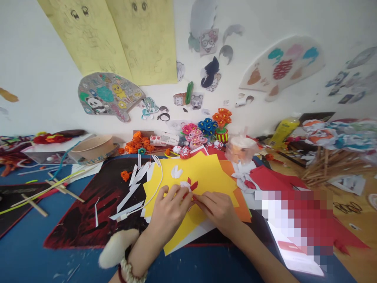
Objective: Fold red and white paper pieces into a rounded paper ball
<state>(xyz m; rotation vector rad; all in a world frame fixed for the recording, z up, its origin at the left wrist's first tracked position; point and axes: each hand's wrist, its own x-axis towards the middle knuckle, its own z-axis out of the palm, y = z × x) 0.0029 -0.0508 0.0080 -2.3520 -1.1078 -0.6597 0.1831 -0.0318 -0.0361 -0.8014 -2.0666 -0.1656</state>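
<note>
Pinching a small red-and-white paper piece (193, 184) in the curled fingers of the left hand (172, 208), toward one o'clock from the knuckles. Meeting the same piece from four o'clock with the closed fingertips of the right hand (219, 208), so holding it at ten o'clock from there; cannot tell the exact contact behind the fingers. Hovering or resting over yellow paper (206, 169), with a folded white scrap (176, 172) at ten o'clock from the piece, white paper strips (140, 173) at ten o'clock from the left hand, and a bright screen (303, 261) at four o'clock from the right.
</note>
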